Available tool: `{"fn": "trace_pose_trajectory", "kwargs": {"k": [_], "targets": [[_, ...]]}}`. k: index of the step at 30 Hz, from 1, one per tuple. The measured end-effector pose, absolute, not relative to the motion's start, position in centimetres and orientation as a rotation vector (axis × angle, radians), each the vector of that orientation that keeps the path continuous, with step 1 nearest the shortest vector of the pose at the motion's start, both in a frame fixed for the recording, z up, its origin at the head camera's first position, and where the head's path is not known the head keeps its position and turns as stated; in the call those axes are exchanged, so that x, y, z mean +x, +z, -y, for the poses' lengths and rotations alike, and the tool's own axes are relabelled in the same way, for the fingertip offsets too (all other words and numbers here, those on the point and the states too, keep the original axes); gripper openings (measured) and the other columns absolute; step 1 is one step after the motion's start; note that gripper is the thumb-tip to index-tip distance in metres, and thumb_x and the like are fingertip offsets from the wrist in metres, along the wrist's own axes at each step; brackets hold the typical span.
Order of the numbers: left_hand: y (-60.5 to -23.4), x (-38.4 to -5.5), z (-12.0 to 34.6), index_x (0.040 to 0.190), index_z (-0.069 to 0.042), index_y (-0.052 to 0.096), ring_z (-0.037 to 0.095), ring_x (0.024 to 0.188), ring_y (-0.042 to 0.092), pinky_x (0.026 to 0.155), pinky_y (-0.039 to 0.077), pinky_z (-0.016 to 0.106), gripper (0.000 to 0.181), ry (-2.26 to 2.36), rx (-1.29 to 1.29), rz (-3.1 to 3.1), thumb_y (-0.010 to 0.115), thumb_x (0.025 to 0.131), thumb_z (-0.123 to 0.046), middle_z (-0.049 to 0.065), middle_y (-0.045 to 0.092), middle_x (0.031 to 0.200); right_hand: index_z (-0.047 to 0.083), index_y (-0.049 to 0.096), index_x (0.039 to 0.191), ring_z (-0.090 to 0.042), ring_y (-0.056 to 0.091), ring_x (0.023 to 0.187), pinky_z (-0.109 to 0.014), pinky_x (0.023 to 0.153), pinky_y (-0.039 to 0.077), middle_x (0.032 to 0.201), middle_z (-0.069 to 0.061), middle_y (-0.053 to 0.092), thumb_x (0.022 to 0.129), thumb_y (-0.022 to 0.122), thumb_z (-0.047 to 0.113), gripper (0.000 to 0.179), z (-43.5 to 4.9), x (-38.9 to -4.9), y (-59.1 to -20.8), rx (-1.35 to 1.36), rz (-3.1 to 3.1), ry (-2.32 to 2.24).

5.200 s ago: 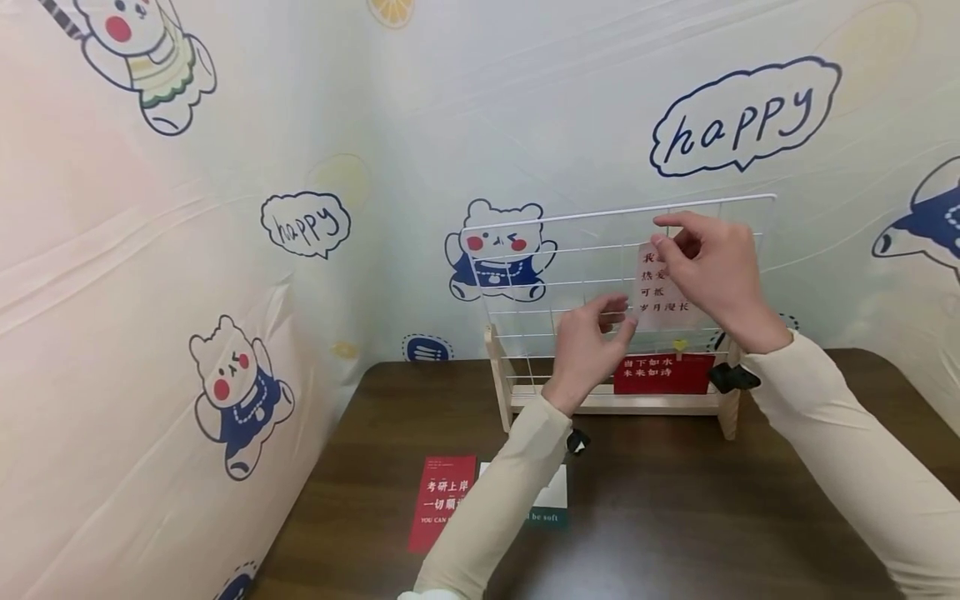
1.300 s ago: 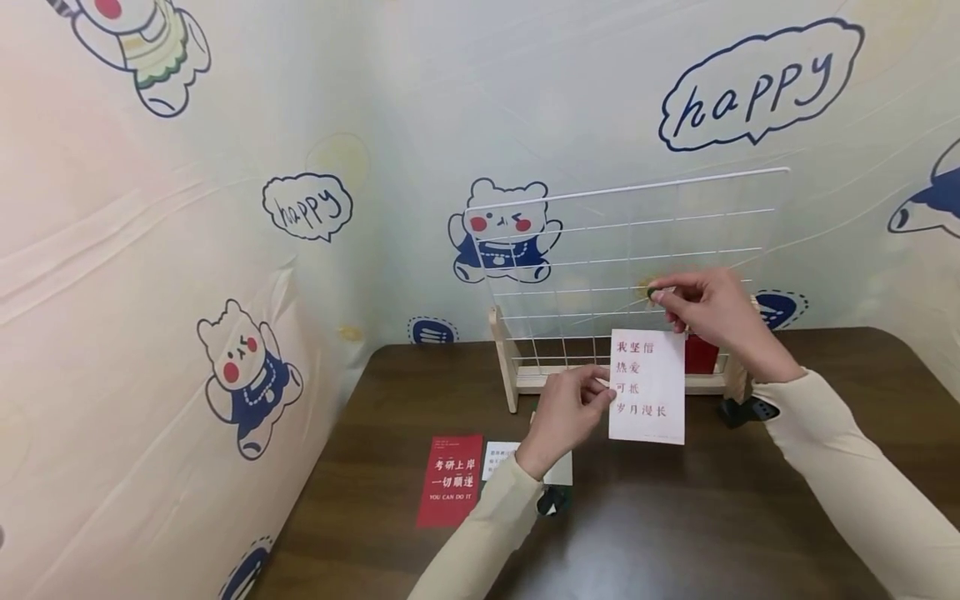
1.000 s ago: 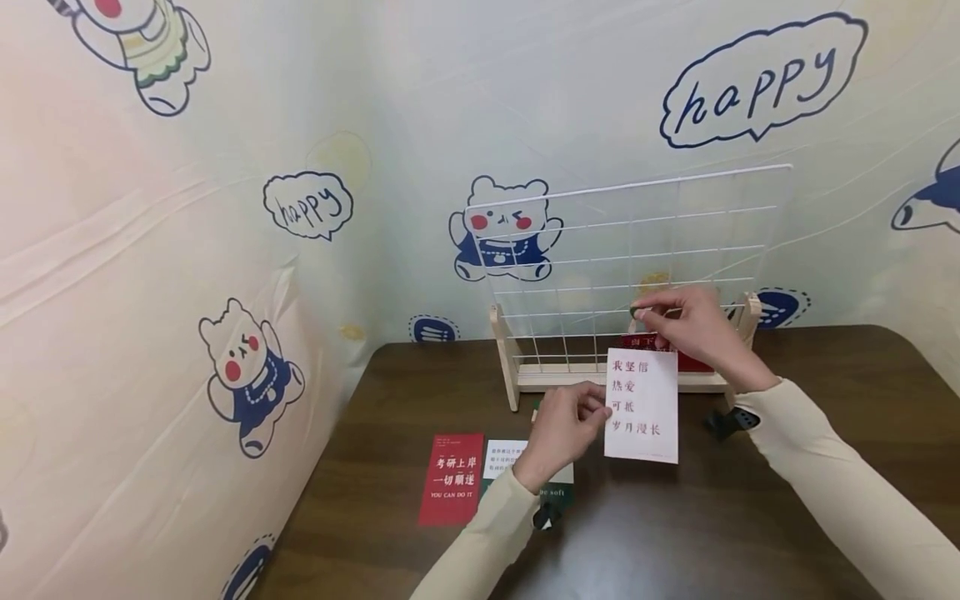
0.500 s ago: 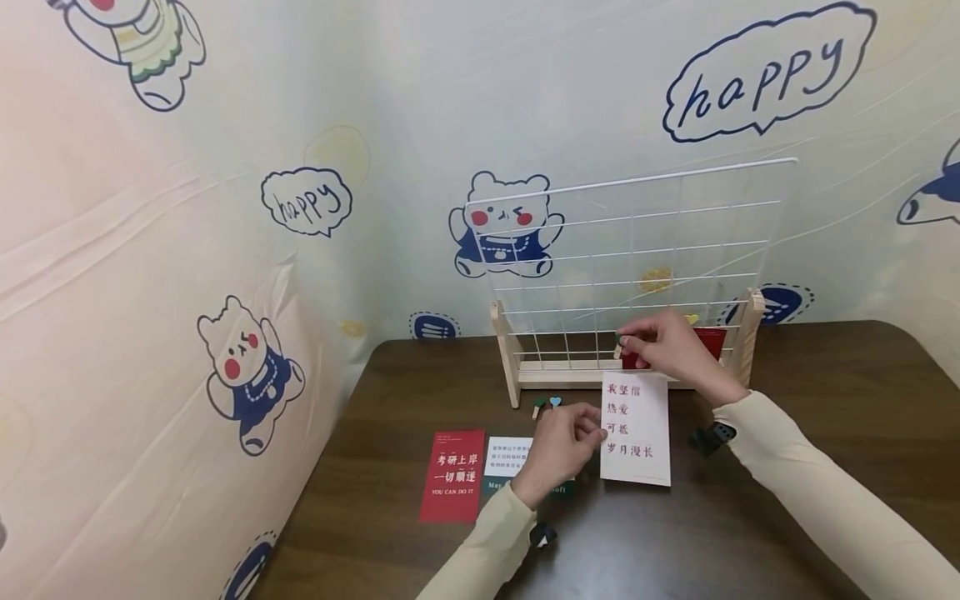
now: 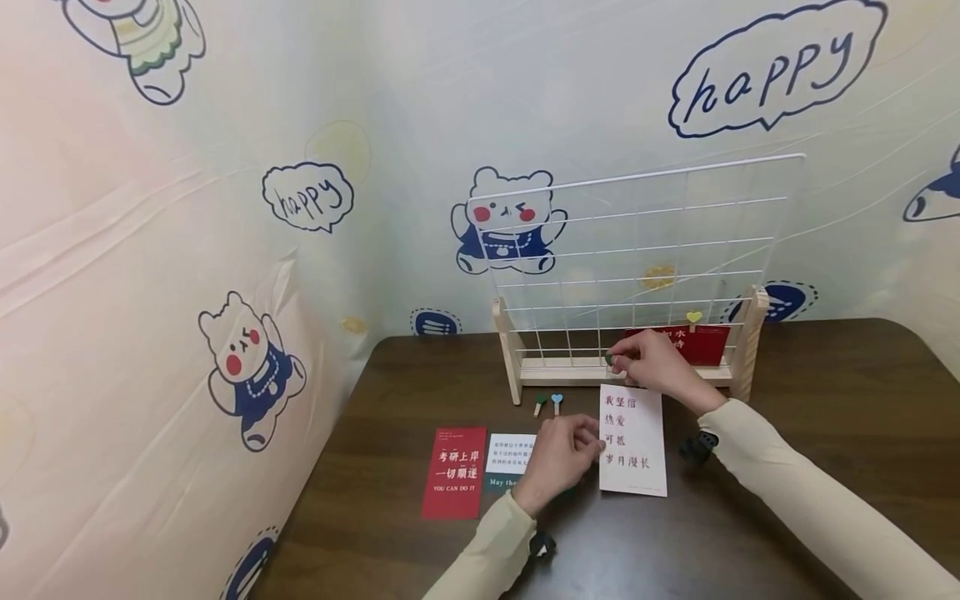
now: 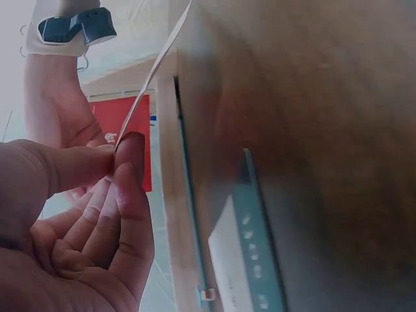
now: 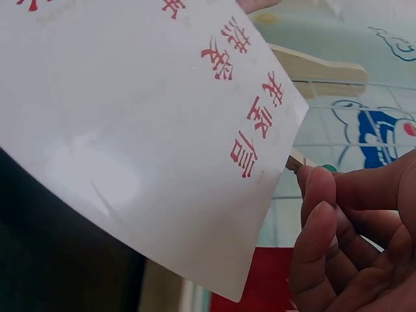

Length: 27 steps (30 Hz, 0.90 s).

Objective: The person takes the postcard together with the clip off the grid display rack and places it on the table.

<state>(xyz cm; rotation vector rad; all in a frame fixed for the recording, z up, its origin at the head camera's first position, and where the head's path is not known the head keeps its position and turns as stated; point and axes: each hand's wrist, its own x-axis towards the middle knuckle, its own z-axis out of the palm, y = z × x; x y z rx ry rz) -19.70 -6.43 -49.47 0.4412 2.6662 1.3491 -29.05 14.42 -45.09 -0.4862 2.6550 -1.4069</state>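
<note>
White card (image 5: 645,442) & both hands are sitting lower now than abt a sec ago, coming down in front of the wire rack (image 5: 637,177) twd the table (image 5: 832,396), w/ the R hand (image 5: 660,362) drifting left too. L hand (image 5: 558,458) is pinching the card's left edge btwn thumb & forefinger, roughly midway up, so the card is hanging just to the right of those fingertips, its red writing facing the person. R hand is hovering just above the card's top edge, thumb & fingers clamping a small clip (image 5: 610,359) w/ a green top; from here I'm not managing to tell if clip & card are touching. Behind the R hand a red card (image 5: 708,348) is hanging low on the rack under a yellow heart clip (image 5: 693,317), the hand covering pt of it. Just beyond the L hand, another green-topped clip (image 5: 540,402) & a blue heart clip (image 5: 557,400) are lying side by side on the table. Left of that hand a tall red card (image 5: 453,504) is lying flat, w/ a white-and-green card (image 5: 510,450) resting beside it, partly hidden by the hand.
</note>
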Motion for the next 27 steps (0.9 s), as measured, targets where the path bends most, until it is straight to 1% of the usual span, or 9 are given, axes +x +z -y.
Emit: {"fn": "trace_pose_trajectory", "kwargs": {"k": [5, 11, 18, 20, 22, 27], "targets": [[-50.2, -19.6, 6.6, 0.113, -0.001, 0.075, -0.006, 0.061, 0.061, 0.057, 0.051, 0.016, 0.022, 1.307, 0.442, -2.689, 0.075, 0.093, -0.010, 0.001, 0.079, 0.081, -0.012, 0.071, 0.120, -0.014, 0.064, 0.058, -0.026, 0.055, 0.051, 0.092, -0.020, 0.079, 0.100, 0.058, 0.000, 0.026, -13.8, -29.4, -46.6, -0.486, -2.646, -1.381], [-50.6, -19.3, 6.8, 0.111, 0.000, 0.076, -0.007, 0.060, 0.062, 0.057, 0.050, 0.015, 0.022, 1.284, 0.437, -2.695, 0.076, 0.092, -0.011, -0.001, 0.079, 0.078, -0.011, 0.072, 0.118, -0.013, 0.064, 0.058, -0.027, 0.057, 0.054, 0.095, -0.021, 0.079, 0.100, 0.060, 0.000, 0.025, -13.2, -29.7, -48.1, -0.462, -2.660, -1.364], [-50.8, -19.2, 7.0, 0.107, -0.003, 0.077, -0.011, 0.058, 0.062, 0.059, 0.049, 0.013, 0.020, 1.241, 0.442, -2.738, 0.078, 0.090, -0.013, -0.001, 0.080, 0.077, -0.010, 0.074, 0.114, -0.013, 0.063, 0.056, -0.026, 0.055, 0.054, 0.091, -0.019, 0.078, 0.098, 0.062, 0.001, 0.022, -12.7, -29.6, -48.7, -0.435, -2.640, -1.359], [-50.8, -19.2, 7.1, 0.110, -0.002, 0.076, -0.012, 0.057, 0.061, 0.059, 0.048, 0.013, 0.023, 1.232, 0.440, -2.751, 0.078, 0.090, -0.013, -0.002, 0.080, 0.075, -0.009, 0.075, 0.112, -0.014, 0.063, 0.055, -0.026, 0.055, 0.054, 0.090, -0.018, 0.078, 0.098, 0.063, 0.001, 0.021, -12.6, -29.6, -48.8, -0.430, -2.630, -1.361], [-50.9, -19.2, 7.1, 0.116, -0.002, 0.075, -0.011, 0.055, 0.060, 0.059, 0.047, 0.014, 0.029, 1.237, 0.436, -2.752, 0.078, 0.089, -0.012, -0.002, 0.079, 0.074, -0.008, 0.075, 0.110, -0.014, 0.064, 0.055, -0.026, 0.054, 0.055, 0.088, -0.017, 0.077, 0.098, 0.064, 0.001, 0.019, -12.5, -29.6, -49.1, -0.428, -2.623, -1.362], [-51.0, -19.2, 7.3, 0.128, -0.001, 0.069, -0.008, 0.053, 0.058, 0.054, 0.045, 0.015, 0.042, 1.258, 0.423, -2.737, 0.079, 0.088, -0.009, -0.002, 0.077, 0.071, -0.008, 0.076, 0.105, -0.014, 0.064, 0.054, -0.026, 0.053, 0.056, 0.083, -0.015, 0.076, 0.097, 0.064, 0.000, 0.017, -12.3, -29.7, -49.9, -0.437, -2.617, -1.369]]}}
